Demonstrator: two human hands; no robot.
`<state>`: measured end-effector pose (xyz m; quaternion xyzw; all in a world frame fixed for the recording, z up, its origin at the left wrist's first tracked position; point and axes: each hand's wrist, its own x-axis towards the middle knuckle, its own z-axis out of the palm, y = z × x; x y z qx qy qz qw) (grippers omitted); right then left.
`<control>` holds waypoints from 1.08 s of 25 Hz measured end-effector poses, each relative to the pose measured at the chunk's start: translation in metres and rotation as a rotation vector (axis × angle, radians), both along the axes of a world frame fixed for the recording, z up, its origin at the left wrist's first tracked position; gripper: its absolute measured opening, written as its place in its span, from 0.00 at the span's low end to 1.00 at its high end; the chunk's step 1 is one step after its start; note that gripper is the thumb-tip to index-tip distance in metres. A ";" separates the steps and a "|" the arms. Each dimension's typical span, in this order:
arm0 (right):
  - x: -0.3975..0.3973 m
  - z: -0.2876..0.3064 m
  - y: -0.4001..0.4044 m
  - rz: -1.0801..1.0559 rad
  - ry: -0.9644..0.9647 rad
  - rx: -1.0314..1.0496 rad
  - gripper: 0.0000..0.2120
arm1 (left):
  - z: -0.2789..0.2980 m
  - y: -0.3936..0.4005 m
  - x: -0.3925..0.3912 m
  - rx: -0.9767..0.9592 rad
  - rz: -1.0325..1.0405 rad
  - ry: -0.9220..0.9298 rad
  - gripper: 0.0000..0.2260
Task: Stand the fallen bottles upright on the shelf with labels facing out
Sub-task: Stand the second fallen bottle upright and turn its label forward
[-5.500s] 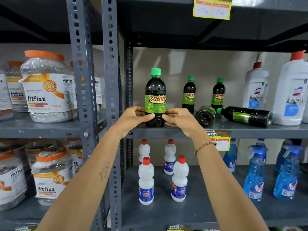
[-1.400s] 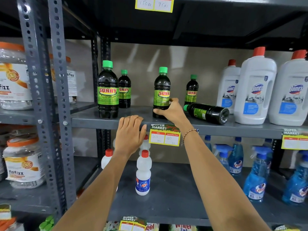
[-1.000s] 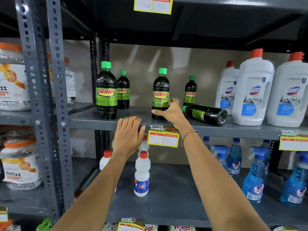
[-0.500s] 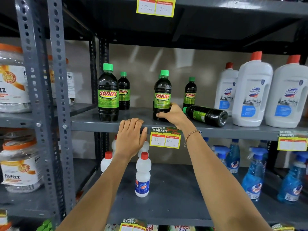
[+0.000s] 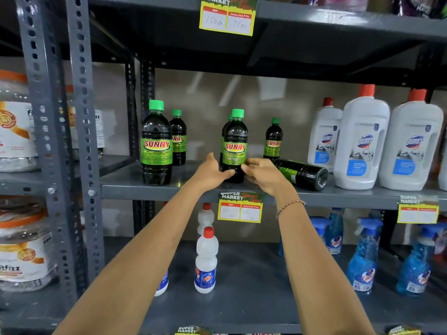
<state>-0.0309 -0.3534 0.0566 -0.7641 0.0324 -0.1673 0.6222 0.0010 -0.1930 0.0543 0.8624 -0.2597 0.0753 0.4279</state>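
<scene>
Grey steel shelf (image 5: 135, 187) carries the row. Our left hand (image 5: 212, 171) and right hand (image 5: 262, 172) have fingers (image 5: 248, 168) closed around the base of the upright dark green-capped Sunny bottle (image 5: 235, 143), squaring its label outward. One dark fallen bottle (image 5: 302, 174) lies just right.

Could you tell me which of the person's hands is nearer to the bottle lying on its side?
Right. The right hand is just beside the fallen bottle; the left hand is across the upright Sunny bottle.
</scene>
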 end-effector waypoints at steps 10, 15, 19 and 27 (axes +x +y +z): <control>-0.001 -0.003 0.003 -0.021 -0.070 -0.001 0.18 | -0.003 -0.001 0.015 -0.163 -0.098 -0.012 0.20; -0.014 -0.006 0.004 0.056 -0.084 -0.022 0.19 | -0.011 0.015 0.017 -0.207 -0.113 -0.025 0.26; -0.026 -0.010 0.004 0.087 -0.125 -0.027 0.17 | -0.016 0.020 0.011 -0.286 -0.109 -0.043 0.28; -0.033 -0.011 0.005 0.122 -0.161 -0.066 0.18 | -0.017 0.022 0.000 -0.312 -0.085 -0.076 0.27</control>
